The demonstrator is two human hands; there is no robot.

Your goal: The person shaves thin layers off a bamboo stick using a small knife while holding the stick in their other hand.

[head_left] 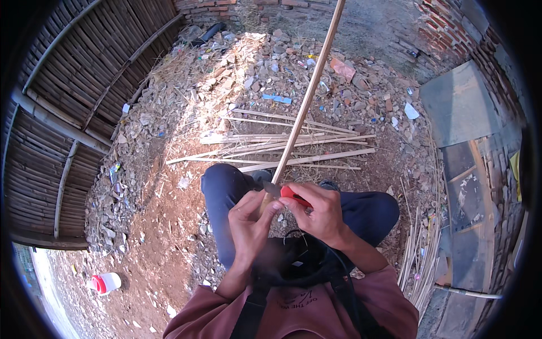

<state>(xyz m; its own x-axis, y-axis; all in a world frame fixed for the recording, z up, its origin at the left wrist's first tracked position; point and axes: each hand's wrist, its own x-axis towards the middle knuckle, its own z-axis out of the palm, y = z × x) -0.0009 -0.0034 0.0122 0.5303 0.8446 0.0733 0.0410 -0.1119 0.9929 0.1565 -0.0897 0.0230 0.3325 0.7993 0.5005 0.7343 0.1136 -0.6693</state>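
My left hand (248, 223) is closed around the near end of a long bamboo strip (307, 99), which slants away from me, up and to the right. In my right hand (320, 213) is a red-handled knife (296, 196), its grey blade lying against the strip just above my left fingers. Both hands meet in front of my bent knees, with thumbs close together. On the ground beyond my legs lies a loose pile of split bamboo strips (333, 159), several of them crossing one another.
Rubble and litter (248, 79) cover the ground ahead. A bamboo slat wall (73, 85) stands at the left, with a red and white container (107, 283) nearer me. More thin strips (420, 254) lie at my right beside leaning grey panels (463, 104) and a brick wall (446, 25).
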